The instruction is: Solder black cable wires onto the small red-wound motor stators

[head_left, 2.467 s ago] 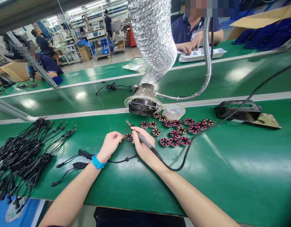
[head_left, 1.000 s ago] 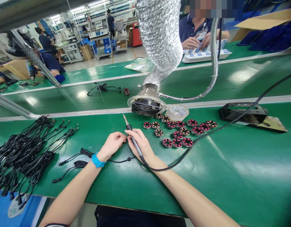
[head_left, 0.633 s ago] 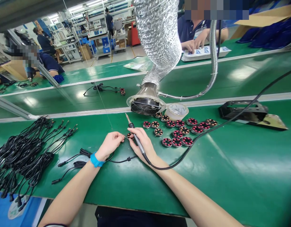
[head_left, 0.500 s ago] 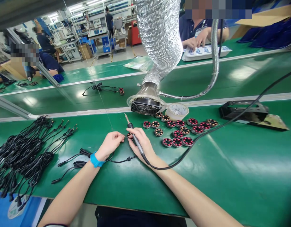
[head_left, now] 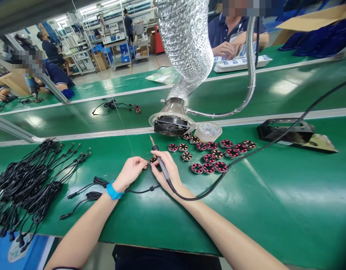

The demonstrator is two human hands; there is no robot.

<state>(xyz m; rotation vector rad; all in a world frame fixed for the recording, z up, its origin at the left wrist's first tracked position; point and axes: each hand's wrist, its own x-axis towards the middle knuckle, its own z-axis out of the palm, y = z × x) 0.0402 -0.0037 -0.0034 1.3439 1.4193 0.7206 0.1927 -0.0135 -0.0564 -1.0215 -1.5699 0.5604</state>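
Grey soldering iron [head_left: 163, 167] gripped in the right hand [head_left: 173, 175], tip pointing away, and on my feed I see the left hand [head_left: 130, 173] pinching a thin wire [head_left: 148, 162] just beside the small coil ring [head_left: 152, 160], which sits between both hands, touching the right.

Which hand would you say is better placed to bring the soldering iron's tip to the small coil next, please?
Probably the right hand: it holds the soldering iron close by the small coil, though the tip points away. The left hand seems busy, apparently pinching a thin wire beside the coil.
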